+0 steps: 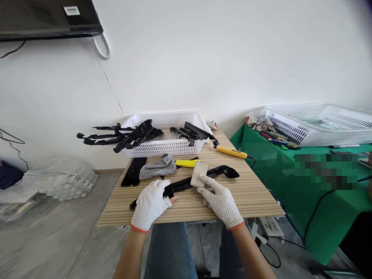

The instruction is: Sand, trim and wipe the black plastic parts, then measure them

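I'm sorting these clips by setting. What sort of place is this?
Probably a small workshop or parts-finishing bench: a white basket full of black plastic parts, a yellow knife on the striped table, and gloved hands rubbing one black part with a pale block.

Gloves (151, 203) white knit cloth; part (186, 184) matt black plastic; block (198, 173) grey, rough; table (250, 193) striped wood-look laminate; basket (162, 147) white plastic mesh.
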A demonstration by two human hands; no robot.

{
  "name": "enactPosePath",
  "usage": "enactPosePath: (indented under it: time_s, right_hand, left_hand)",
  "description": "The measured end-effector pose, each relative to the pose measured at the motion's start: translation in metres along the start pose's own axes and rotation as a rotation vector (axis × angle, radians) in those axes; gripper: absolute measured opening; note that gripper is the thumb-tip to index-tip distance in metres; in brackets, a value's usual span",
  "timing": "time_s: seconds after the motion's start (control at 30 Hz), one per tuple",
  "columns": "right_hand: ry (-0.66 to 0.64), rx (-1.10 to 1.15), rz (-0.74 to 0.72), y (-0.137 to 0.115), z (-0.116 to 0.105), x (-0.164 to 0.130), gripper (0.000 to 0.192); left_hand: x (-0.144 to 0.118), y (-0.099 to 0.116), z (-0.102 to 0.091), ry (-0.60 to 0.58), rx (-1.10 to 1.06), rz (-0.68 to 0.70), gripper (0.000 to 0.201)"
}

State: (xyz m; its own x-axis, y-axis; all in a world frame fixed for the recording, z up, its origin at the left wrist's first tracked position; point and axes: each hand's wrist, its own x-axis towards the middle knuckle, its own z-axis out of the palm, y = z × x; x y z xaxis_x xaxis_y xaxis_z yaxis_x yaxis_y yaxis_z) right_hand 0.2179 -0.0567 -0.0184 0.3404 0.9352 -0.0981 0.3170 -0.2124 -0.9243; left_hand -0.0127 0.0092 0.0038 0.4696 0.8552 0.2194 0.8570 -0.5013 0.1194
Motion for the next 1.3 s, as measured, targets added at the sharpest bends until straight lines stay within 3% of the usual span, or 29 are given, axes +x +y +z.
enactPosePath:
  time_s: [0.13,0.43,0.7,0.77,0.93,1.0,1.13,1.3]
  right_hand:
    - [0.053,-0.022,0.018,0.001,0.001,0.001,0.041]
    - [0.218,-0.337,0.028,-0.01,-0.001,0.006,0.032]
    - [0.297,-0.181,-0.034,-0.001,-0.003,0.006,0.037]
    - [0.383,-0.18,-0.087,0.001,-0.005,0.008,0.036]
    - [0.826,-0.252,-0.317,0.002,-0.014,0.02,0.036]
    - [0.925,-0.359,-0.44,0.004,-0.016,0.028,0.031]
    - [0.846,-0.614,-0.583,0.003,-0.021,0.045,0.033]
    - [0.727,-0.811,-0.542,-0.004,-0.032,0.065,0.044]
  left_hand:
    - [0.0,0.0,0.0,-0.005,-0.008,0.0,0.04]
    - [-0.001,-0.002,0.001,0.001,-0.016,0.01,0.038]
    - [0.0,0.0,-0.001,0.001,-0.012,0.009,0.038]
    - [-0.001,-0.001,0.0,0.011,-0.007,0.014,0.039]
    - [0.0,-0.004,0.003,0.029,-0.002,0.028,0.041]
    - [0.0,-0.004,0.003,0.03,-0.008,0.033,0.041]
    - [0.0,-0.004,0.003,0.04,-0.021,0.032,0.041]
    - [0.0,-0.005,0.003,0.018,-0.021,0.021,0.042]
